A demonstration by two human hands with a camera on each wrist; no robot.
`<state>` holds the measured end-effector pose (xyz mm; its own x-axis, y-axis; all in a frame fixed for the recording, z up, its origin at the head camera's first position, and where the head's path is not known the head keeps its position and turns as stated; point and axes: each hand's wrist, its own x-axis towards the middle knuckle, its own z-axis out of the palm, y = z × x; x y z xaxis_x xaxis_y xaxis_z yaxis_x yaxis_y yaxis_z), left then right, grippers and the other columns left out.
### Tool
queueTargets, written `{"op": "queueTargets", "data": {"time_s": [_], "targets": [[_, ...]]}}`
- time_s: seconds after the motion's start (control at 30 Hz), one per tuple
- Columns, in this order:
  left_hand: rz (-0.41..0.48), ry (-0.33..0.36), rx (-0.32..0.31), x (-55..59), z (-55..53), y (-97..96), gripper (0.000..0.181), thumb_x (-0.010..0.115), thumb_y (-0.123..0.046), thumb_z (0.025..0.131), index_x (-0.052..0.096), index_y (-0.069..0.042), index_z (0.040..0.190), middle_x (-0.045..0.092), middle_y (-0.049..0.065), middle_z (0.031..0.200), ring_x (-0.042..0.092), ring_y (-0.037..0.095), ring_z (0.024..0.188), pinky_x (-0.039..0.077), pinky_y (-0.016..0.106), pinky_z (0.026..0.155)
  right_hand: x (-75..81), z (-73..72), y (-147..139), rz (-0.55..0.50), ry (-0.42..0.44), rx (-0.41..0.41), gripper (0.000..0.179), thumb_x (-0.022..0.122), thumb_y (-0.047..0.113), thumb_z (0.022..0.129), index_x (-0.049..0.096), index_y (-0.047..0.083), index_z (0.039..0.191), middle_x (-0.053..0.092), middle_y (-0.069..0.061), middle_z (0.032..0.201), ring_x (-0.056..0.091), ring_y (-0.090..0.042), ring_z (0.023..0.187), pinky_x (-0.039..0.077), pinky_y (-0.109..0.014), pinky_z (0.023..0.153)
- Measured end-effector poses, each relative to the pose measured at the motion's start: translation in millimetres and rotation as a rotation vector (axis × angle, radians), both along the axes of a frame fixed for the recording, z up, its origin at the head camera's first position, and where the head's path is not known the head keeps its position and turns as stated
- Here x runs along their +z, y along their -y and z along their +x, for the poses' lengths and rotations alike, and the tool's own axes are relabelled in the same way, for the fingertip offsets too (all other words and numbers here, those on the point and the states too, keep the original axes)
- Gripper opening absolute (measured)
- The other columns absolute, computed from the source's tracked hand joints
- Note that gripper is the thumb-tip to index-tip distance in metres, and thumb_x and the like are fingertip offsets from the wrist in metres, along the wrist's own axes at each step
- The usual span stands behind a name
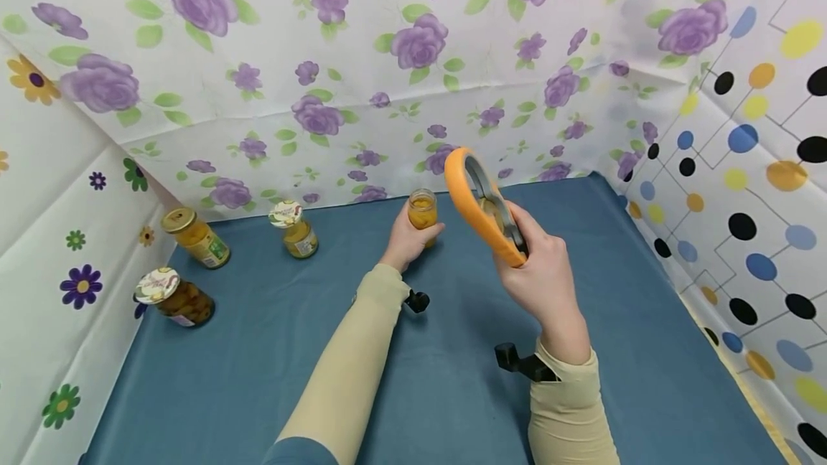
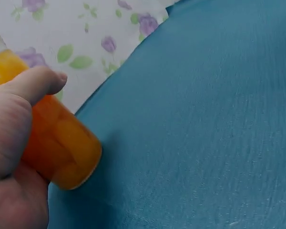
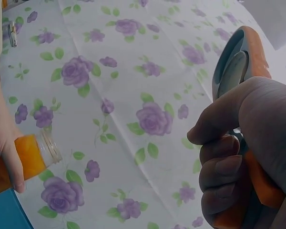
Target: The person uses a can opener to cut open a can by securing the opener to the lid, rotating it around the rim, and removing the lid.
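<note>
My left hand [image 1: 402, 241] grips a glass jar [image 1: 423, 214] of orange fruit pieces near the back edge of the table, its thumb across the side. The jar's mouth shows bare threaded glass without a lid in the right wrist view. In the left wrist view the jar [image 2: 69, 148] leans, its base close over the blue cloth. My right hand [image 1: 541, 268] holds up an orange and grey jar opener [image 1: 470, 199], fingers curled round its handles. A round metal lid [image 3: 233, 74] sits inside the opener's loop. The opener is right of the jar and apart from it.
On the left stand a tall jar with a gold lid [image 1: 205, 241], a small yellow jar [image 1: 300, 235] and a jar of dark contents [image 1: 186, 301]. Blue cloth [image 1: 452, 393] covers the table. Patterned sheets [image 1: 362, 56] rise behind and at both sides.
</note>
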<state>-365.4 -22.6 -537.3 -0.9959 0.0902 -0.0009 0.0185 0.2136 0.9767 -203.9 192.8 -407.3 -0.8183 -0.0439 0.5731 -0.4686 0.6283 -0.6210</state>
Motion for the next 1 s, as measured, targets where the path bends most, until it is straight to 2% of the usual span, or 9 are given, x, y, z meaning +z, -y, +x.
{"op": "queueTargets", "data": {"time_s": [0.3, 0.57, 0.83, 1.0], "targets": [[-0.045, -0.02, -0.005, -2.3, 0.0, 1.6, 0.065, 0.086, -0.018, 0.095, 0.05, -0.02, 0.149, 0.064, 0.007, 0.128, 0.061, 0.03, 0.118, 0.046, 0.057, 0.109, 3.4, 1.8, -0.7, 0.01, 0.009, 0.006, 0.058, 0.075, 0.001, 0.093, 0.063, 0.015, 0.147, 0.066, -0.003, 0.083, 0.046, -0.015, 0.05, 0.044, -0.036, 0.052], [-0.055, -0.007, -0.001, -5.8, 1.2, 1.2, 0.072, 0.087, -0.024, 0.094, 0.046, -0.02, 0.153, 0.063, 0.006, 0.132, 0.061, 0.029, 0.121, 0.045, 0.056, 0.112, 0.9, 2.1, 0.2, 0.01, 0.033, 0.003, 0.061, 0.073, -0.004, 0.092, 0.063, 0.016, 0.148, 0.064, -0.003, 0.079, 0.045, -0.013, 0.049, 0.043, -0.035, 0.052], [-0.054, 0.019, 0.004, -7.0, 5.1, -1.0, 0.07, 0.086, -0.022, 0.096, 0.043, -0.02, 0.151, 0.062, 0.007, 0.131, 0.06, 0.03, 0.121, 0.045, 0.057, 0.111, -0.9, 3.8, 0.5, 0.013, 0.039, 0.009, 0.061, 0.073, -0.003, 0.092, 0.064, 0.018, 0.148, 0.06, -0.001, 0.075, 0.043, -0.013, 0.048, 0.041, -0.035, 0.051], [-0.064, 0.053, 0.053, -1.9, 7.9, -3.7, 0.087, 0.088, -0.026, 0.094, 0.031, -0.025, 0.16, 0.059, 0.01, 0.14, 0.059, 0.031, 0.127, 0.044, 0.057, 0.112, -2.1, 0.3, 2.3, 0.025, 0.042, 0.022, 0.06, 0.072, -0.002, 0.093, 0.063, 0.018, 0.149, 0.062, -0.001, 0.077, 0.045, -0.012, 0.048, 0.043, -0.035, 0.051]]}}
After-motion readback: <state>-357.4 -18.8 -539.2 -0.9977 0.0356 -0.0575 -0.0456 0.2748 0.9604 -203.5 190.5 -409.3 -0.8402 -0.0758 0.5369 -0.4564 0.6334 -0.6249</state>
